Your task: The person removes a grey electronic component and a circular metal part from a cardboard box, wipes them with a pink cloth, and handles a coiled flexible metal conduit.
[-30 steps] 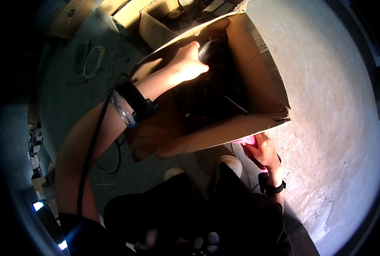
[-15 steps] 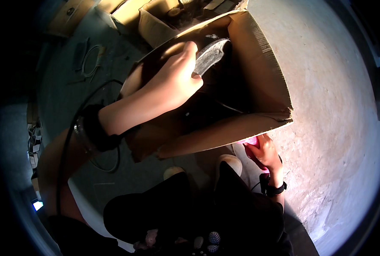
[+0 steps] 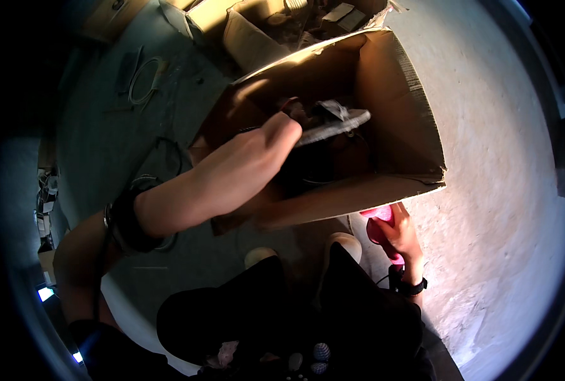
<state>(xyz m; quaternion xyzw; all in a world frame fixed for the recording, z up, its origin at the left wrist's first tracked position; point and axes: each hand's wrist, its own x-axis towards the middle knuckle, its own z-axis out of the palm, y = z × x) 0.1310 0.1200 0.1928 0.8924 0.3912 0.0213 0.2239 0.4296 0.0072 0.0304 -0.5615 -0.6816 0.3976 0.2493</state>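
My left hand (image 3: 257,155) reaches over the open cardboard box (image 3: 403,98), its fingers closed on a dusty grey sandal (image 3: 333,130). The sandal has a flat sole and a dark raised strap, and is slightly smeared by motion. My fingertips are partly hidden behind the back of the hand. Dark contents lie in shadow inside the box and cannot be made out. At the near right corner of the box, below its rim, my right hand (image 3: 406,236) is wrapped round a shiny pink-red object (image 3: 376,230) whose kind I cannot tell.
Beyond the box stands another open carton (image 3: 257,38) with mixed things in it. A coiled pale cable (image 3: 144,81) lies on the floor at the far left, and a dark cable (image 3: 171,149) lies nearer. My shoes (image 3: 343,244) are just below the box.
The sandal has shifted right and down and turned flatter, so its strap shows. My left hand has lowered slightly. The box appears a little further right and lower; my right hand keeps its hold.
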